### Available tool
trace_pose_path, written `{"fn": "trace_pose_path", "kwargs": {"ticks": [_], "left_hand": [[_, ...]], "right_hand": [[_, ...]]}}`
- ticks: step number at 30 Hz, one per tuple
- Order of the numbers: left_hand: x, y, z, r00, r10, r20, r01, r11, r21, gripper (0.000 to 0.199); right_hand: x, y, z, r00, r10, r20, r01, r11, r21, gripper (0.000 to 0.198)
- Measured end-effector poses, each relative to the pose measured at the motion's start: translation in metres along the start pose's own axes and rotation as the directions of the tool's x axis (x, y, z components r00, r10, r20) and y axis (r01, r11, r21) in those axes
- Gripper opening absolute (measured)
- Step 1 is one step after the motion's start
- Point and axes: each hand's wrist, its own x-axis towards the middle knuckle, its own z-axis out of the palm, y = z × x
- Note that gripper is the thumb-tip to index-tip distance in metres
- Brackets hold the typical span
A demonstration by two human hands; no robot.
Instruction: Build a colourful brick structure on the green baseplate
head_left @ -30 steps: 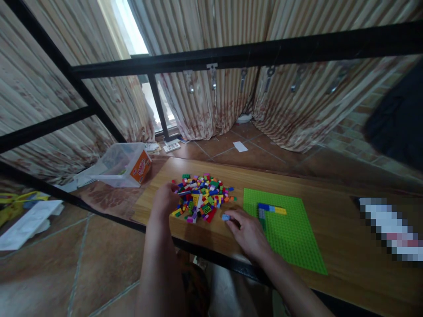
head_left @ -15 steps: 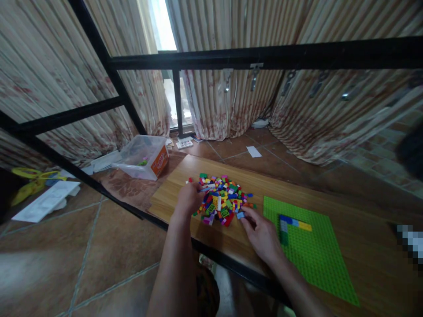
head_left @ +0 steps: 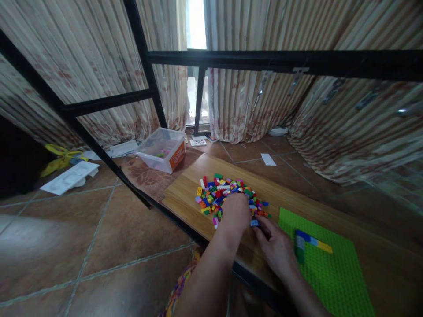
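A loose pile of many-coloured toy bricks [head_left: 211, 200] is spread on the wooden table. My left hand [head_left: 236, 211] reaches down into the near right part of that pile; its back faces me and hides the fingers, so what they hold does not show. At the pile's right edge, my right hand [head_left: 277, 242] pinches a light blue brick [head_left: 254, 223] between thumb and fingertips. To its right lies a green baseplate [head_left: 333, 273]. Fixed on the plate, a corner-shaped row of bricks [head_left: 313, 241] runs in blue, light blue and yellow, with grey and green along its short side.
The wooden table top [head_left: 185, 189] has a dark front edge. Behind it to the left, a clear plastic box [head_left: 158, 149] with an orange label stands on the floor, a few bricks inside. A black metal frame [head_left: 109, 103] crosses the view before curtains [head_left: 244, 101].
My left hand has moved rightward from the pile's left side to its near right part. The right hand stays by the pile's right edge with the light blue brick. The view has turned left.
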Motion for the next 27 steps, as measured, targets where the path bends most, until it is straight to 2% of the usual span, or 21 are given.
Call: {"fn": "trace_pose_path", "kwargs": {"ticks": [5,10,16,19,22,27], "left_hand": [[0.000,0.000,0.000,0.999,0.040,-0.004,-0.040,0.999,0.001,0.024],[0.002,-0.009,-0.001,0.995,0.048,-0.088,-0.051,0.998,-0.024,0.024],[0.008,-0.026,-0.019,0.984,-0.002,-0.179,-0.024,0.990,-0.142,0.025],[0.008,-0.048,-0.032,0.974,-0.055,-0.222,-0.013,0.956,-0.295,0.023],[-0.001,-0.081,-0.045,0.941,-0.154,-0.301,0.024,0.918,-0.395,0.023],[-0.029,-0.130,-0.053,0.929,-0.275,-0.246,0.199,0.935,-0.294,0.030]], "right_hand": [[0.000,-0.002,-0.002,1.000,-0.014,-0.007,0.014,1.000,-0.009,0.033],[-0.001,0.001,-0.002,0.999,-0.044,-0.021,0.044,0.999,-0.008,0.033],[-0.003,0.004,-0.004,0.997,-0.067,-0.027,0.067,0.998,-0.019,0.031],[-0.003,0.003,-0.006,0.997,-0.076,-0.029,0.075,0.997,-0.026,0.031],[-0.005,0.000,-0.008,0.996,-0.080,-0.042,0.079,0.997,-0.020,0.031],[-0.013,-0.006,-0.014,0.994,-0.095,-0.050,0.094,0.996,-0.006,0.029]]}}
